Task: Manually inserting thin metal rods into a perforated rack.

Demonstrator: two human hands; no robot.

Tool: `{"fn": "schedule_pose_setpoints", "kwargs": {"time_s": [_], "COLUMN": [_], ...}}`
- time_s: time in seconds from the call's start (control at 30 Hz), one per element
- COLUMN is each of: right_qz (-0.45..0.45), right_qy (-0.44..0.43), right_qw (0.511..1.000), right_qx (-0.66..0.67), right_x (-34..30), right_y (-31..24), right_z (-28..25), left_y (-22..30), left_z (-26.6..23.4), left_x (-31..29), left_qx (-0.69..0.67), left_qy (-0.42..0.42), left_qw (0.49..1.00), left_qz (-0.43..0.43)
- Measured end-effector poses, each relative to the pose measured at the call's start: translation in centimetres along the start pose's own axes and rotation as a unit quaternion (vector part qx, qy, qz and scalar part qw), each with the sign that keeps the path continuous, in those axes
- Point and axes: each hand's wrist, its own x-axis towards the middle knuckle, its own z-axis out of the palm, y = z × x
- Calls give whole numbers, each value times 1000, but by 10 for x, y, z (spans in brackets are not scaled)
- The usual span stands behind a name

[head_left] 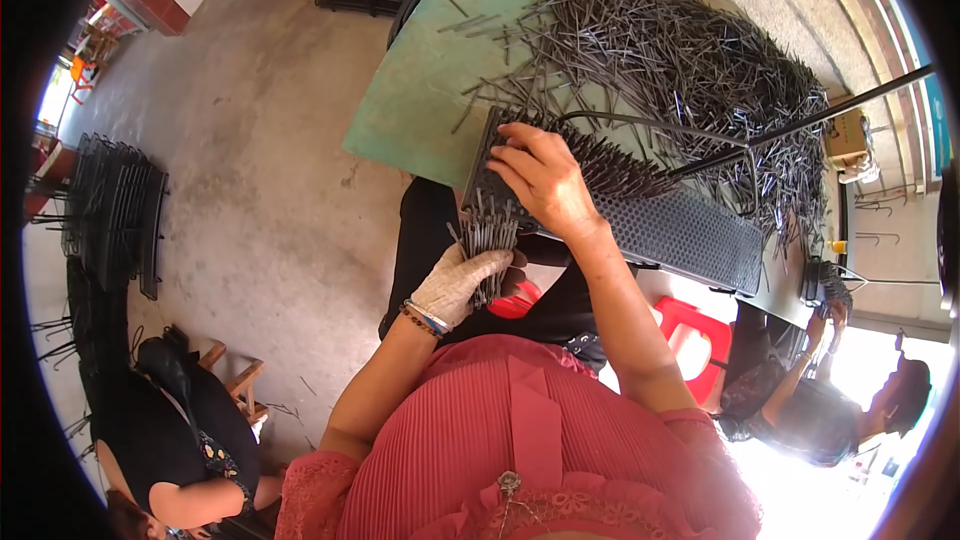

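Bundle of thin rods (488, 235): dark grey, slender, gathered lengthwise into a handful; upper ends slightly fanned, just beside the near edge of the board at its left end. Perforated board (690, 242): one, black, long and narrow, pierced with close rows of small round holes; set slantwise, right end nearer; holes exposed along the right stretch. Standing rods (622, 176): dark, densely ranked, tilted, along the board's far side; seating of individual pieces indistinct.

The sticks (690, 80) are dark grey and black. The board (670, 237) is black with rows of dots. The glove (447, 290) is creamy white, the table (410, 90) green, the stool (690, 312) red. The shirt (450, 410) is pinkish red with thin lines.
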Motion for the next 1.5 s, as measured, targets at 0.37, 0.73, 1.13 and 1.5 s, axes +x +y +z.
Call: {"fn": "schedule_pose_setpoints", "kwargs": {"time_s": [0.37,0.73,1.13,1.5], "right_qz": [426,457,300,246], "right_qy": [-128,-121,186,98], "right_qw": [824,788,909,957], "right_qx": [349,394,223,116], "right_x": [-40,-59,-12,-7], "right_y": [-28,-33,-13,-1], "right_z": [-27,-44,-30,-12], "left_y": [6,5,-3,0], "left_z": [12,16,12,0], "left_x": [1,-12,-3,9], "left_qx": [49,107,28,37], "left_qy": [-30,-100,-76,-39], "left_qw": [997,988,997,998], "left_qz": [50,-52,19,-29]}}
